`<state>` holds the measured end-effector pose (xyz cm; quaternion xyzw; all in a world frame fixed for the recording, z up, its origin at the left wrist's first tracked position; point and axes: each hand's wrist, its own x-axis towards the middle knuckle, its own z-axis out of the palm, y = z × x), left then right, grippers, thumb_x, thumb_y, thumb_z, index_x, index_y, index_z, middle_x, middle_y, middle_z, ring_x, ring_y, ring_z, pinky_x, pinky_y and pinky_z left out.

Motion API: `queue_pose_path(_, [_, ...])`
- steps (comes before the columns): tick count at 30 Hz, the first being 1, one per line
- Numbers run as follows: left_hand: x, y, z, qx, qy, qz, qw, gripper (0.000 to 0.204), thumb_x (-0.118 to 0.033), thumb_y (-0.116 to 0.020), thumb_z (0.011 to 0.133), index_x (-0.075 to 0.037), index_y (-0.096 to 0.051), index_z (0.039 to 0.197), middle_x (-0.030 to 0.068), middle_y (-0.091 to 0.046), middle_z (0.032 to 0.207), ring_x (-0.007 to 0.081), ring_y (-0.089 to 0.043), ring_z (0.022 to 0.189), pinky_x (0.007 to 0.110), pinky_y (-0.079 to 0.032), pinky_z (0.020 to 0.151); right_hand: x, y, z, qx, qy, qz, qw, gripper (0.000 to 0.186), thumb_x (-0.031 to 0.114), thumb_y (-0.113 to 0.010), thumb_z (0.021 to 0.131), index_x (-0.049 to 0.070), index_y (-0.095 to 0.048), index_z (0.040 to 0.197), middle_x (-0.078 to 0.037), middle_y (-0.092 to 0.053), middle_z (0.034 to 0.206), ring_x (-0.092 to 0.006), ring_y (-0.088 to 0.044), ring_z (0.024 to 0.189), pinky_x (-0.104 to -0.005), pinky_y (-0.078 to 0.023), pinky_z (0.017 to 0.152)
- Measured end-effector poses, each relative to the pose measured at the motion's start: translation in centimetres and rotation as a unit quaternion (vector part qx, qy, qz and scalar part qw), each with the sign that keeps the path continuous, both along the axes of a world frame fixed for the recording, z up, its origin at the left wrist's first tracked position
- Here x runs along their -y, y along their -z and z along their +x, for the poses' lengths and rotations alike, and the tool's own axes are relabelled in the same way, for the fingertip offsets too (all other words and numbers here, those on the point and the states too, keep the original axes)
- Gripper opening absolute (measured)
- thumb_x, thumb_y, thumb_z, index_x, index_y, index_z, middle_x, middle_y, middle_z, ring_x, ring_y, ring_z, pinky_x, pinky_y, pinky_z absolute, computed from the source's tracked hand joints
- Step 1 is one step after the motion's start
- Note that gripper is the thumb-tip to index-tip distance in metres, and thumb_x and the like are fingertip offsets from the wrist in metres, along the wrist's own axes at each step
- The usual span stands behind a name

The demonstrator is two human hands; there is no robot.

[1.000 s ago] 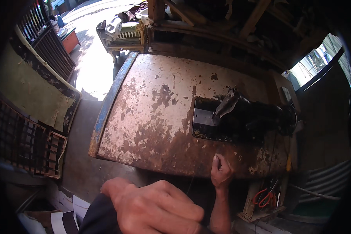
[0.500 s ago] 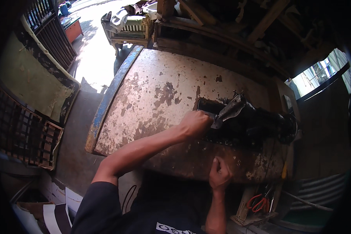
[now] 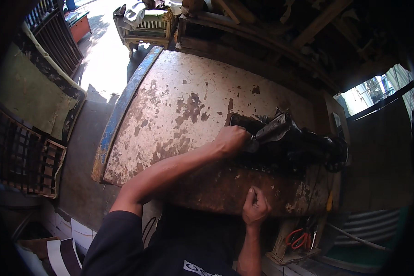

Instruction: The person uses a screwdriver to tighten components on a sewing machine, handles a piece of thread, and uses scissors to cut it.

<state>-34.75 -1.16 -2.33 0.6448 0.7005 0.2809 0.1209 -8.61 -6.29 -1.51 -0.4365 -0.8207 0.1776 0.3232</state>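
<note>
A black sewing machine [image 3: 292,142] is set into a worn wooden table [image 3: 170,110] whose pale surface is flaking. My left hand [image 3: 233,139] is closed at the needle end of the machine, its fingers curled beside the head. Whatever those fingers grip is hidden behind the knuckles. Lower down, at the table's near edge, my right hand [image 3: 256,205] rests with the fingers curled in and the thumb against them. I cannot make out anything in that hand.
A blue-painted strip [image 3: 129,101] edges the table's left side. Below the right edge hangs a small wooden drawer [image 3: 290,255] with orange-handled scissors [image 3: 299,238]. A chair frame [image 3: 147,27] stands beyond the table. Upholstered and webbed frames [image 3: 41,87] lean at the left.
The view has shifted slightly, so the table sits a little further left. Both hands stay closed in nearly the same places, the left still at the machine head.
</note>
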Motion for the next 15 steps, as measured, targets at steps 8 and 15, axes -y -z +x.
queue_pose_path(8, [0.8,-0.9,-0.5,0.111,-0.009,0.021,0.994,0.025,-0.02,-0.07,0.087,-0.014,-0.075,0.11,0.0133,-0.075,0.105,0.0369,-0.072,0.098,0.048,-0.058,0.082,0.2,-0.2,-0.2,0.005,0.007,-0.003,1.0,0.01,0.009,-0.069,0.093,0.003,-0.076,0.099,-0.016,-0.077,0.089,-0.0328,-0.075,0.077,-0.0385,-0.059,0.068])
queue_pose_path(15, [2.4,-3.2,-0.4,0.229,0.009,-0.015,0.973,0.031,-0.014,-0.075,0.088,-0.008,-0.069,0.118,0.0166,-0.076,0.105,0.034,-0.073,0.101,0.044,-0.056,0.088,-0.1,0.1,0.0,-0.003,-0.006,0.034,0.999,0.012,0.011,-0.07,0.094,0.003,-0.076,0.1,-0.014,-0.075,0.083,-0.0241,-0.072,0.066,-0.0344,-0.055,0.061])
